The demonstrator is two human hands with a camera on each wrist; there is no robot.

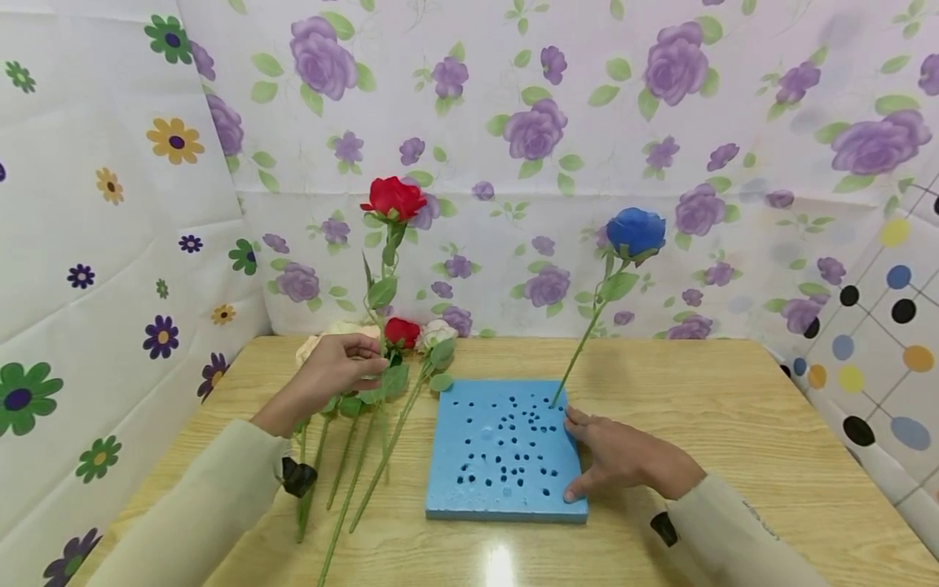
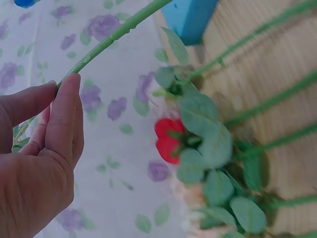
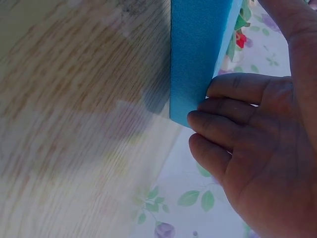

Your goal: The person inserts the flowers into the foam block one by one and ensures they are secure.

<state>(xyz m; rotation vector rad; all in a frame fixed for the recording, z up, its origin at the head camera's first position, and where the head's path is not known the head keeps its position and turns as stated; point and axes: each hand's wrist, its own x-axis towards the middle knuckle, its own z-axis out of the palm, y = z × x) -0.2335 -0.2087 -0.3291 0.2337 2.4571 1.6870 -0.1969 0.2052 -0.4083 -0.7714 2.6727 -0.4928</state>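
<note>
My left hand (image 1: 343, 367) pinches the green stem (image 2: 111, 38) of a red artificial rose (image 1: 396, 198) between thumb and fingertips. That rose stands upright, its bloom well above the hand. A blue foam block (image 1: 480, 489) with many small holes lies on the table in the middle. My right hand (image 1: 623, 456) touches the block's right edge, its fingers (image 3: 218, 124) nearly straight against the side. Near the block's back right corner, a blue rose (image 1: 635, 233) stands in a hole, leaning right.
Several more roses lie on the wooden table (image 1: 697, 391) at the left, stems toward me. Among them are a red bloom (image 1: 401, 332) and a pale pink one (image 1: 436, 334). A flower-patterned cloth (image 1: 469, 122) hangs behind the table.
</note>
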